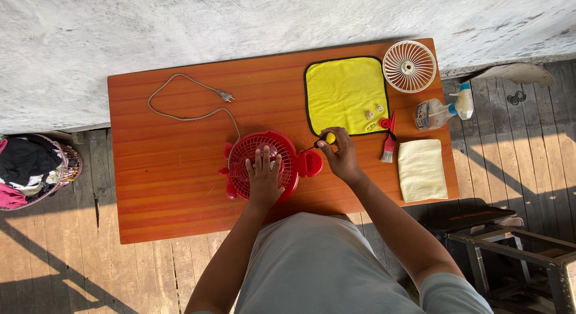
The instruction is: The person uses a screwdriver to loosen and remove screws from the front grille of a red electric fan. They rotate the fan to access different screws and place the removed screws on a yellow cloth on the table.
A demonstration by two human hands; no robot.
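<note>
While L hand (264, 173) lies flat on red fan (264, 164), R hand (341, 155) grips screwdriver (324, 139) over orange table (168, 188), plank floor (60, 254).

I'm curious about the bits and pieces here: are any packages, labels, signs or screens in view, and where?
Clear plastic spray bottle with a white and blue trigger head: lying on its side at the orange wooden table's right end, between the round white fan grille and the pale folded cloth; it bears a multicoloured label.
No signs or screens show.
</note>
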